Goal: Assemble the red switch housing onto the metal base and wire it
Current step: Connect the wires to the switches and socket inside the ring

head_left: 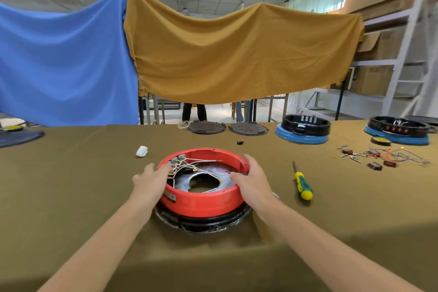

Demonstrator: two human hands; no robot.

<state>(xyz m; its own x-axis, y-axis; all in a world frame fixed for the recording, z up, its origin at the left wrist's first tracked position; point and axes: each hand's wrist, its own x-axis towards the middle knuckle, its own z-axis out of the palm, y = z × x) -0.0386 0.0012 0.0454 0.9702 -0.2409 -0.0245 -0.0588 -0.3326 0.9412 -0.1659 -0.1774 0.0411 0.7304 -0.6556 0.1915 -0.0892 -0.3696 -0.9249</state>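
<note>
The red switch housing [203,199] sat at lower centre of the frame, resting on a black ring [201,220] that lay on the olive-covered table [71,185]. Inside the housing, the dark metal base [203,179] with its large irregular opening was visible, crossed by pale wires [189,163] running toward grey terminal blocks [178,158] at the upper left of the rim.

The left hand [151,181] rested against the housing's left rim, fingers fairly straight, their tips reaching over the edge near the wiring. The right hand [252,179] gripped the right rim — thumb inside, fingers curled over the outer wall.

Judgement: the step in hand was seating or aligning the housing on the base; wiring appeared partly laid in, but whether any lead was terminated could not be told.

A yellow-and-green screwdriver [302,185] lay just right of the housing, untouched. Loose wires and small switches [379,157] lay well apart at right of frame, and a white wad [141,151] lay above and left of the housing.

The next move likely called for confirming the housing sat level all round, then freeing one hand for the screwdriver — without trapping a wire beneath the rim.
</note>
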